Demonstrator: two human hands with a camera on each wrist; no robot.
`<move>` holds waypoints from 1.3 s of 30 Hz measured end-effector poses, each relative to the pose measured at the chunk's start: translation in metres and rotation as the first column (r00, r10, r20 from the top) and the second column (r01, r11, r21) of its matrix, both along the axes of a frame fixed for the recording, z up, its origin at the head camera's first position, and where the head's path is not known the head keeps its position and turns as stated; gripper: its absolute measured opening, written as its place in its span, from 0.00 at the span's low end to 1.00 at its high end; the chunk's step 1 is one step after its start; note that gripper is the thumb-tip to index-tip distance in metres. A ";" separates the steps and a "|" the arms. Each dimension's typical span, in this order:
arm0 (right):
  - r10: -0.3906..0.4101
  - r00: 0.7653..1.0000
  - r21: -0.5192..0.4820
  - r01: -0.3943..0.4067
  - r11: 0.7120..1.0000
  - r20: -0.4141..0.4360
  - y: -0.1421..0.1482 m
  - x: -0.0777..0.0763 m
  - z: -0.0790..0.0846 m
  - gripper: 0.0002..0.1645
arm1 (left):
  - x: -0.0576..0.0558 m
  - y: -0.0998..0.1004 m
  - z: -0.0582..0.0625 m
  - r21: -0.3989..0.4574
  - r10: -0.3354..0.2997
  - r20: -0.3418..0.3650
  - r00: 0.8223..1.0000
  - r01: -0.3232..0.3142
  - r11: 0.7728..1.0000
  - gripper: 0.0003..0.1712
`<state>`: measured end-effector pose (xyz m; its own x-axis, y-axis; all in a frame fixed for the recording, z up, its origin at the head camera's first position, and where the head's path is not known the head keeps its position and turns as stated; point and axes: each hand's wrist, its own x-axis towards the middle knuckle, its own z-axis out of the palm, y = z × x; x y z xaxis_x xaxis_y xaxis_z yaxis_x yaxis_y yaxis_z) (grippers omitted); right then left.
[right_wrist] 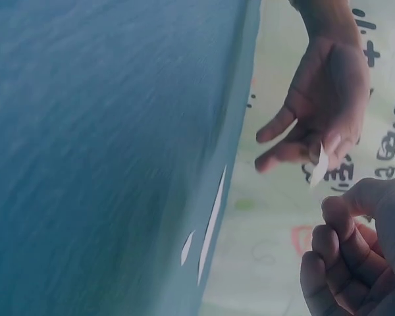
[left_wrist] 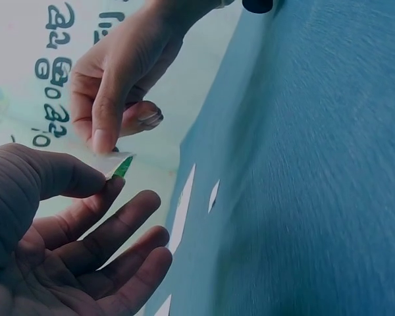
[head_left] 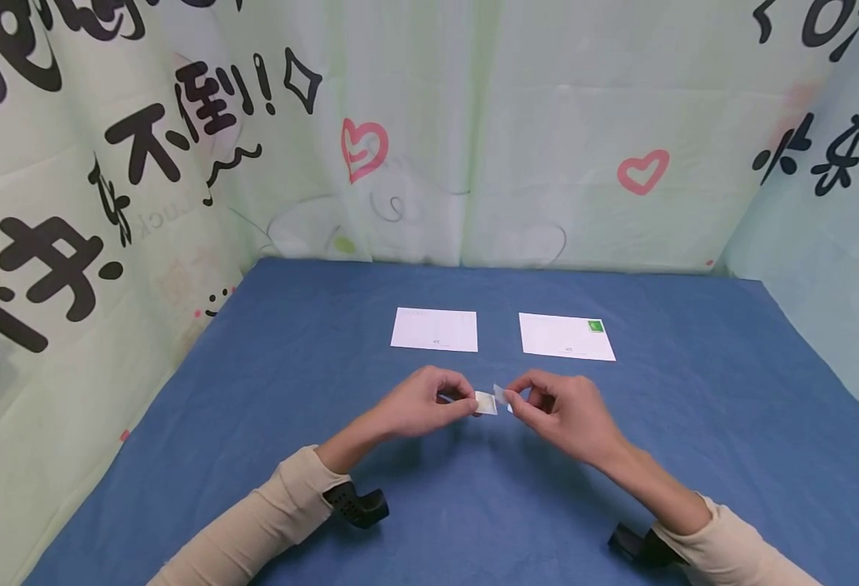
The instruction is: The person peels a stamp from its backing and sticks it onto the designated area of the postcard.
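Note:
Between thumb and index finger, my left hand pinches a small stamp-like sticker. Its pale back faces up in the head view, while the left wrist view catches its green face. Just to the right, my right hand pinches a thin translucent piece of film at its fingertips. In the left wrist view the film overlaps the sticker's top edge. Both hands are raised over the table, fingertips close together. A small white piece lies on the cloth, partly behind the right hand's fingertips in the head view.
Two white cards lie side by side beyond the hands. The left card has no stamp; the right card carries a green stamp in its upper right corner. A blue cloth covers the table, and printed curtains stand around it.

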<state>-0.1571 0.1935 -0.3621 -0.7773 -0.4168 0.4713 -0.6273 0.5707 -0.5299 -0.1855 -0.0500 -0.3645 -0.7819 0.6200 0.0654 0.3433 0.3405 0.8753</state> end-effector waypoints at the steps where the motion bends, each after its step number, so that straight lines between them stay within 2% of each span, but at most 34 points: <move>1: -0.009 1.000 0.000 0.009 1.000 0.003 0.002 0.000 0.000 0.05 | 0.000 -0.001 0.000 -0.001 0.004 -0.002 1.000 -0.004 1.000 0.07; 12: -0.067 0.997 0.026 0.066 0.997 0.026 0.010 -0.002 -0.003 0.06 | -0.001 -0.009 -0.002 -0.008 0.045 0.007 0.999 -0.045 0.999 0.07; 20: -0.038 0.999 0.034 0.038 0.999 0.009 0.007 0.001 -0.002 0.07 | 0.001 -0.008 -0.003 0.014 0.053 0.043 0.998 -0.054 0.998 0.07; 26: 0.051 0.995 0.085 -0.044 0.995 -0.090 0.000 0.006 -0.003 0.07 | 0.003 -0.005 -0.004 0.018 0.058 0.100 0.993 -0.060 0.998 0.08; 32: 0.134 0.966 0.156 -0.101 0.983 -0.221 -0.007 0.008 -0.004 0.12 | 0.005 -0.002 -0.004 0.027 0.056 0.117 0.992 -0.060 0.998 0.09; 39: 0.161 0.945 0.163 -0.117 0.980 -0.285 -0.012 0.008 -0.005 0.14 | 0.008 0.000 -0.001 0.038 0.019 0.143 0.990 -0.025 0.999 0.10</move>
